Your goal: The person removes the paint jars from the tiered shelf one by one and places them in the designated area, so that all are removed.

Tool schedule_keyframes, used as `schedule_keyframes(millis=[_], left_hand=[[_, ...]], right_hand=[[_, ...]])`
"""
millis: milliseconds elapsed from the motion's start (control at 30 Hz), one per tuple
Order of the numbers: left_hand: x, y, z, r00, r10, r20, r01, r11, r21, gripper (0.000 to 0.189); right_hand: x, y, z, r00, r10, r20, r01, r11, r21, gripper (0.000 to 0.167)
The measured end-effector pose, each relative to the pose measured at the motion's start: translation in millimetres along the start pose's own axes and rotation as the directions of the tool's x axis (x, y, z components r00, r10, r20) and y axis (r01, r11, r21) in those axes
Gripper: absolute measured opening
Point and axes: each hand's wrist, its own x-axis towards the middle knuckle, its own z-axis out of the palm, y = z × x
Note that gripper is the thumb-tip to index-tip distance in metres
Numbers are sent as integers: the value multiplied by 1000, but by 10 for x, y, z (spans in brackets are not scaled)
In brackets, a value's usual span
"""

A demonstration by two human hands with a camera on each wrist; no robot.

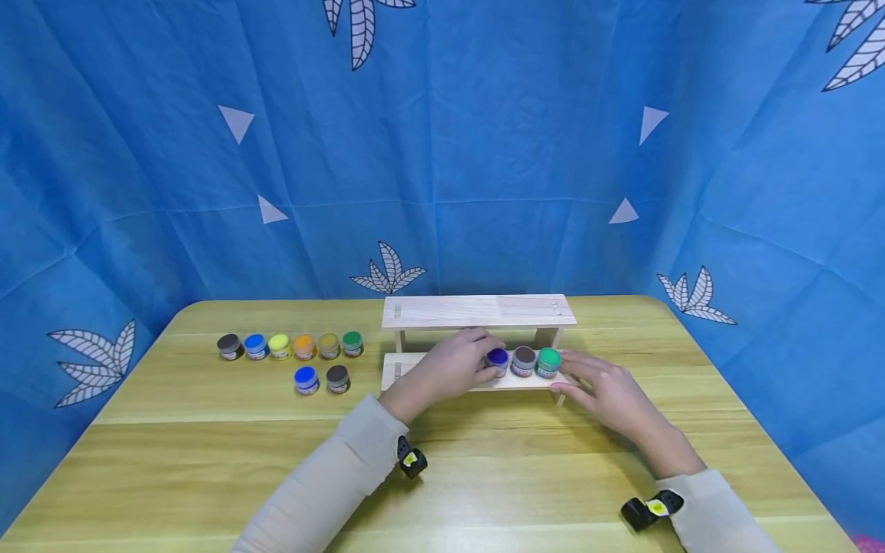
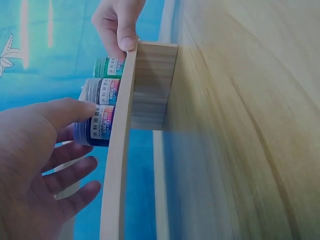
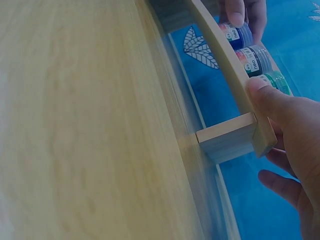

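My left hand (image 1: 456,363) pinches a small dark blue paint jar (image 1: 497,362) between thumb and index finger; the other fingers spread loose in the left wrist view. This jar stands on the lower board (image 1: 415,371) of a two-tier wooden rack, at the left of a short row. Beside it come a brown-lidded paint jar (image 1: 523,361) and a green paint jar (image 1: 549,363). At the board's right end is my right hand (image 1: 608,393), its thumb (image 3: 264,89) on the front edge and its fingers alongside the green jar.
Left of the rack, a row of several paint jars with black, blue, yellow, orange, ochre and green (image 1: 353,344) lids stands on the wooden table (image 1: 173,445). A blue jar (image 1: 306,380) and a dark-lidded jar (image 1: 338,379) sit in front. The rack's upper board (image 1: 477,310) rises behind.
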Motion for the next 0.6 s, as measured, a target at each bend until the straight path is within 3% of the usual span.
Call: schedule_keyframes(millis=[233, 600], left_hand=[[-65, 0, -39, 999, -35, -1, 35, 997, -65, 41], [-323, -97, -217, 996, -76, -42, 71, 991, -116, 34]], right_hand=[[6, -7, -2, 1000, 3, 6, -3, 1000, 7, 42], [3, -16, -4, 1000, 9, 10, -9, 1000, 4, 42]])
